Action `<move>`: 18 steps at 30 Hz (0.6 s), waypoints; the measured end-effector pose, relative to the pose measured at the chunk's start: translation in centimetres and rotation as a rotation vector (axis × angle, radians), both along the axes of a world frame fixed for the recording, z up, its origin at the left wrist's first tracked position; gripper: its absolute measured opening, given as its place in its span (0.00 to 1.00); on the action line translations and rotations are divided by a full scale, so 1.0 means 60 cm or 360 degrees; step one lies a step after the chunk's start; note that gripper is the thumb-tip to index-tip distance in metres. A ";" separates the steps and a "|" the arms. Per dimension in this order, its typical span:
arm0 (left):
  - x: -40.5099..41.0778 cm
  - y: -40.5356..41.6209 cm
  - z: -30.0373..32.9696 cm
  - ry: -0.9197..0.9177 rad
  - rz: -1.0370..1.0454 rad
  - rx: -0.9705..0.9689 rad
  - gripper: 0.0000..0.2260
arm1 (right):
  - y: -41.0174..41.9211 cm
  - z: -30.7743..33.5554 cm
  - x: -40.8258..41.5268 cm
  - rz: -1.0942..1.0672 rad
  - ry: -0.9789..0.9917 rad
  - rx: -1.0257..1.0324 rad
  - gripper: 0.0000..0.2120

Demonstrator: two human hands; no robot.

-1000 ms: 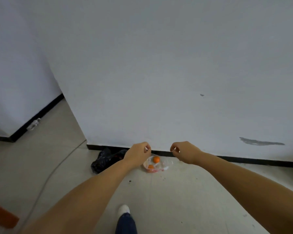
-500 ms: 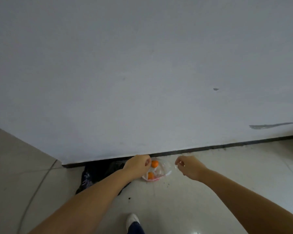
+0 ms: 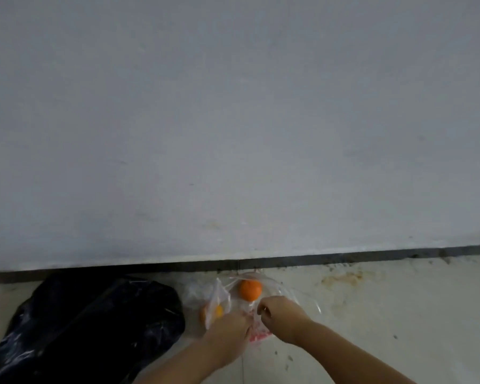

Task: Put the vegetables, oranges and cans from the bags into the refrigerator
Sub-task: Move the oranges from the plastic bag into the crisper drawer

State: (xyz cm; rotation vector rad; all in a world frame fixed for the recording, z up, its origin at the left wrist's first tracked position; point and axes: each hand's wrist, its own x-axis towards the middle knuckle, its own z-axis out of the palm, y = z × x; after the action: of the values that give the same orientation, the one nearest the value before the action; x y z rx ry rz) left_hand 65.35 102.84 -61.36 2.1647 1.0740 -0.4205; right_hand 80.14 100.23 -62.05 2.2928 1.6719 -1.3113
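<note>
A clear plastic bag [image 3: 219, 297] lies on the pale floor [image 3: 372, 314] just in front of the dark skirting strip [image 3: 316, 258], with a black bag [image 3: 89, 325] touching its left side. One orange [image 3: 250, 289] sits at the bag's far end, another [image 3: 215, 311] near its left edge. The left hand [image 3: 229, 332] pinches the bag's film, and the right hand [image 3: 277, 314], fingers curled, pinches its near right edge.

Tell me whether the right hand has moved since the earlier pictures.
Yes. The right hand has come down from beside the baseboard onto the clear bag.
</note>
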 end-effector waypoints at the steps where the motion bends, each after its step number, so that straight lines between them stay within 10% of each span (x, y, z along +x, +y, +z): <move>1: 0.016 0.023 -0.055 0.0005 -0.0059 0.0022 0.09 | 0.019 -0.054 0.004 -0.0002 -0.0004 0.0030 0.14; 10: 0.021 0.123 -0.267 0.0771 -0.0681 0.0288 0.15 | 0.082 -0.288 -0.025 0.0105 0.0113 -0.0044 0.08; 18: -0.039 0.135 -0.336 0.0924 -0.0544 0.0302 0.31 | 0.077 -0.323 -0.095 0.0523 -0.0064 -0.0058 0.31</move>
State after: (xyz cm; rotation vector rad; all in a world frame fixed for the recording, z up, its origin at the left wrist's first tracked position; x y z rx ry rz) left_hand 62.99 110.93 -81.49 2.4742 1.0644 -1.2028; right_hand 74.47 104.87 -81.41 1.9036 1.8899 -1.2040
